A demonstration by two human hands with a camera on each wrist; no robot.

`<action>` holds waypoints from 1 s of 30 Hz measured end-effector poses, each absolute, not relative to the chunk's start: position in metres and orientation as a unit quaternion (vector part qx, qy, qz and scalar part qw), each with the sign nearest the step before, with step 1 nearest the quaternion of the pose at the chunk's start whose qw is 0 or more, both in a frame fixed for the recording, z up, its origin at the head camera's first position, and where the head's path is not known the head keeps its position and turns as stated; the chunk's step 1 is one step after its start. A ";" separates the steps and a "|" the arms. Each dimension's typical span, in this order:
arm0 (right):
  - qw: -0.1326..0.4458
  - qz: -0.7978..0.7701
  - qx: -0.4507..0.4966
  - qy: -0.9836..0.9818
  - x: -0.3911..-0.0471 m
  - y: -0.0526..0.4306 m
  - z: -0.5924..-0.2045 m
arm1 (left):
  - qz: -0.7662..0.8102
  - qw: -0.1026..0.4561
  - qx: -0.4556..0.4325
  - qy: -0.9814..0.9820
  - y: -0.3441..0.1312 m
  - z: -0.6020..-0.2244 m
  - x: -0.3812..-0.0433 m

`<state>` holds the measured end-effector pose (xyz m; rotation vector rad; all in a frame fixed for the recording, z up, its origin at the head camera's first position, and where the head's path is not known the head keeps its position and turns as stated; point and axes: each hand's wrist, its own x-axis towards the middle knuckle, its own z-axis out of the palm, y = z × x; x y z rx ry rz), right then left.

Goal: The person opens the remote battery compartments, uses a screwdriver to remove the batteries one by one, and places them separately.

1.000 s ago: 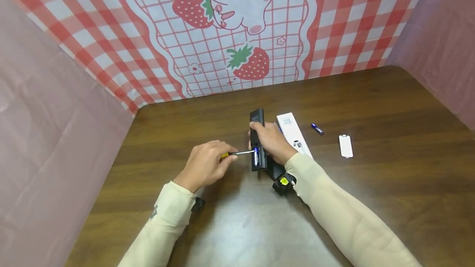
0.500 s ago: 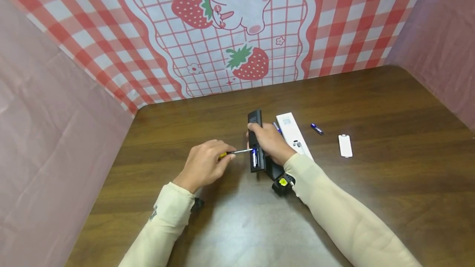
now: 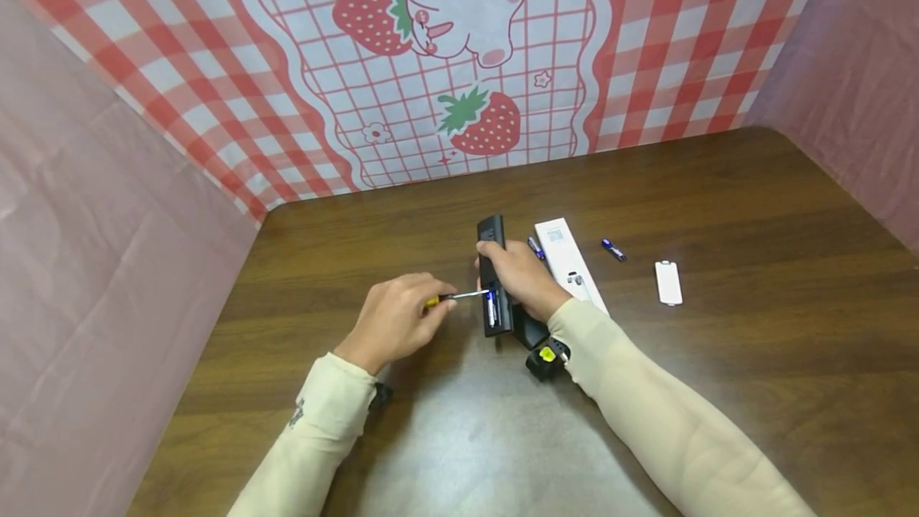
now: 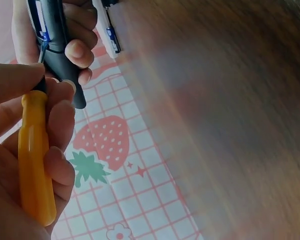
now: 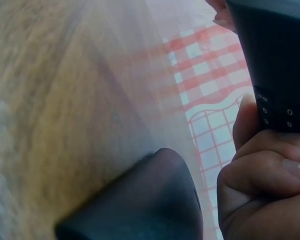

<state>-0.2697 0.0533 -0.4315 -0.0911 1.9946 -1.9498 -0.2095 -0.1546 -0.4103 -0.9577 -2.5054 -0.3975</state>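
My left hand (image 3: 396,317) holds a screwdriver (image 4: 36,165) by its yellow handle, pinching near the shaft. The shaft points right, and its tip overlaps the end of a blue-and-white battery (image 3: 491,309). That battery sits in the uncovered compartment on the back of a black handset (image 3: 491,266). My right hand (image 3: 526,278) grips the handset, thumb across its back and fingers underneath. Number keys on its other face show in the right wrist view, where my curled fingers (image 5: 270,165) wrap round it.
A white box (image 3: 567,258) lies right of the handset, with a blue battery (image 3: 535,247) beside it. Farther right are another blue battery (image 3: 613,250) and a white cover (image 3: 668,283). A black object (image 3: 530,328) sits below my right wrist. A patterned cloth (image 3: 445,62) backs the table.
The handset and my right hand have shifted slightly left and toward me, exposing more of the battery beside the white box. The screwdriver tip stays at the battery's end.
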 end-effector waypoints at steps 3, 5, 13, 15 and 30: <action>0.173 -0.684 -0.032 0.708 -0.270 0.053 -0.432 | -0.138 0.216 -0.345 -0.903 -0.155 -0.411 -0.210; 0.172 -0.682 -0.033 0.710 -0.270 0.053 -0.432 | -0.135 0.216 -0.344 -0.904 -0.155 -0.411 -0.210; 0.173 -0.682 -0.036 0.710 -0.270 0.052 -0.434 | -0.125 0.218 -0.346 -0.904 -0.155 -0.412 -0.210; 0.174 -0.682 -0.036 0.710 -0.269 0.052 -0.434 | -0.123 0.220 -0.348 -0.903 -0.155 -0.412 -0.210; 0.173 -0.662 -0.044 0.728 -0.269 0.052 -0.435 | -0.116 0.220 -0.379 -0.891 -0.156 -0.411 -0.214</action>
